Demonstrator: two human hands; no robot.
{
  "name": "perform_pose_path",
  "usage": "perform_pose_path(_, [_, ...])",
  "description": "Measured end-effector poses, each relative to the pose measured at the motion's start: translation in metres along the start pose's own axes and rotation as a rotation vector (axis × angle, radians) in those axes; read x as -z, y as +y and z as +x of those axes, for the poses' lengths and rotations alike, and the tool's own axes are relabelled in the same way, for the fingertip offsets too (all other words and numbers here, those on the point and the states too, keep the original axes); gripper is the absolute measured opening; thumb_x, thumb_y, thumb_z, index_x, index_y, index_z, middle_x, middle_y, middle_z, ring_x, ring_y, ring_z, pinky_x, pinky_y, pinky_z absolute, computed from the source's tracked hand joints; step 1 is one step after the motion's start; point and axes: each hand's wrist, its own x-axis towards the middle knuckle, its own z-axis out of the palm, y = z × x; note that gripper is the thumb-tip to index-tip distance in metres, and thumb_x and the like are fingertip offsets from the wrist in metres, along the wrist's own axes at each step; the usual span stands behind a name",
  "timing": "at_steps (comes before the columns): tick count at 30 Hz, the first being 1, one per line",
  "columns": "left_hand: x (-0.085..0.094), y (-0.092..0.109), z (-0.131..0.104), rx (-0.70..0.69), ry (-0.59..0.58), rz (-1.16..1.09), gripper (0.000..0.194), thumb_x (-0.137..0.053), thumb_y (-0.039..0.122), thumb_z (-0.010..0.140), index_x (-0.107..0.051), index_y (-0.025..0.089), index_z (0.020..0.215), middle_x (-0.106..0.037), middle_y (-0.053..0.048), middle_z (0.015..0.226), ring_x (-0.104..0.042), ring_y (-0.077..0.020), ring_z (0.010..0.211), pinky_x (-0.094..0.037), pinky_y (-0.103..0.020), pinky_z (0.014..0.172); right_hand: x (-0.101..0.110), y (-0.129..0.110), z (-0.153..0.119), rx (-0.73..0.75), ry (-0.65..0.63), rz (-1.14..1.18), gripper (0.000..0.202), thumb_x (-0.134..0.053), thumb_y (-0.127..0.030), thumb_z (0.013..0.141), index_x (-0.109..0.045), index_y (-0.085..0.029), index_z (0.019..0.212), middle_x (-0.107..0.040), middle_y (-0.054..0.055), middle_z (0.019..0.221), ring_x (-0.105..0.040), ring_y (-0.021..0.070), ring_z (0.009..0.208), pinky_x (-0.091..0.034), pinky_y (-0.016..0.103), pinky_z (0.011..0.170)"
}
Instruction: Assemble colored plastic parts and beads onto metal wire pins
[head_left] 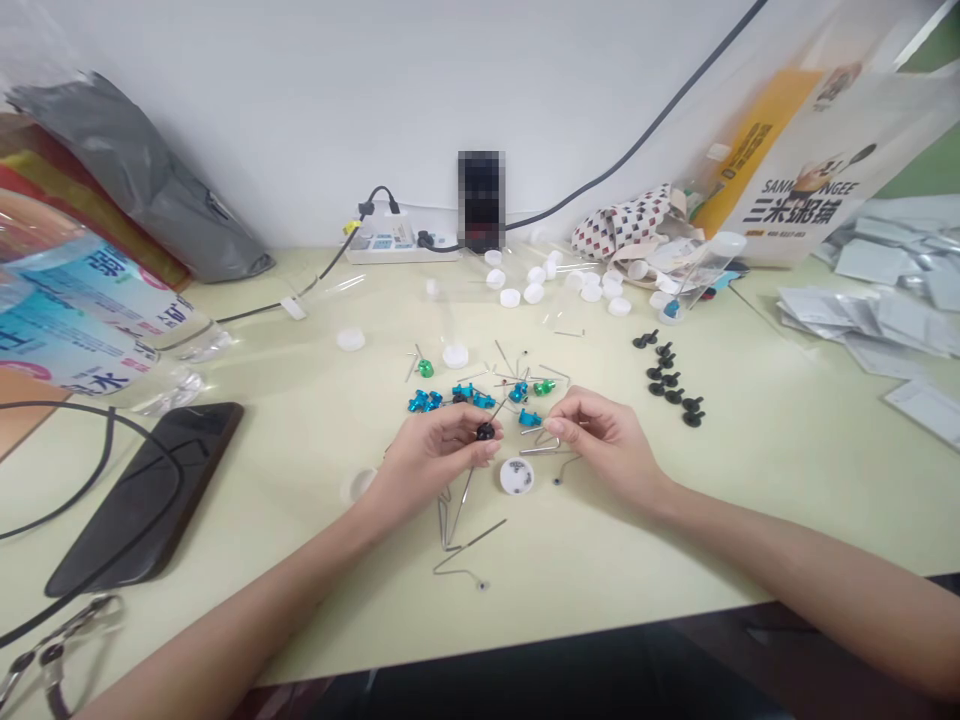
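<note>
My left hand (pixel 442 437) is closed around a small black round part (pixel 485 431) with a thin metal rod passing by it. To its right, my right hand (pixel 600 430) is pinched shut; what lies between its fingertips is too small to make out. Short silver bent rods (pixel 538 451) and a blue metal part (pixel 529 418) are right beside those fingertips. More blue metal parts (pixel 426 401) lie beyond my left hand, with a green part (pixel 425 368) behind them. Between my hands sits a white cap (pixel 517 477) holding tiny dark pieces.
Thin bent wires (pixel 469 545) lie in front of my left hand. Black screw-like parts (pixel 670 380) are grouped at right, white caps (pixel 533 292) at the back. A phone (pixel 150 500) and water bottles (pixel 97 310) stand at left, a paper bag (pixel 810 180) at back right.
</note>
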Motion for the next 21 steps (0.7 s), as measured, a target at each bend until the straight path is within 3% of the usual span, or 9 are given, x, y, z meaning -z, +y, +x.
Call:
perform_pose_path(5, [0.0027,-0.0036,0.0015,0.002,-0.014,-0.084,0.013,-0.062,0.022,0.081,-0.061,0.016,0.092,-0.063,-0.005,0.095,-0.057,-0.0103,0.074,-0.051,-0.024,0.073,0.0002,0.0009,-0.0005,-0.008,-0.003,-0.011,0.017,-0.06,-0.034,0.083,-0.06,-0.019,0.075,-0.05,-0.001,0.072,-0.043,0.0101,0.064,-0.033,0.024,0.057])
perform_pose_path(15, [0.0059,-0.002,0.0041,0.024,0.008,-0.156,0.01,-0.065,0.02,0.078,-0.059,0.016,0.085,-0.059,-0.003,0.088,-0.052,-0.0064,0.055,-0.046,-0.02,0.049,0.0008,-0.0003,0.0002,0.014,0.005,-0.018,0.018,-0.061,-0.034,0.082,-0.06,-0.018,0.074,-0.049,-0.001,0.071,-0.043,0.0098,0.063,-0.034,0.024,0.057])
perform_pose_path(21, [0.0073,-0.0012,0.0021,0.032,0.023,-0.155,0.013,-0.066,0.018,0.077,-0.064,0.016,0.09,-0.056,0.001,0.076,-0.052,-0.0054,0.053,-0.046,-0.018,0.051,0.0004,-0.0003,0.0009,0.0,0.01,-0.021,0.018,-0.06,-0.035,0.083,-0.059,-0.018,0.075,-0.048,-0.002,0.071,-0.041,0.0094,0.061,-0.033,0.024,0.055])
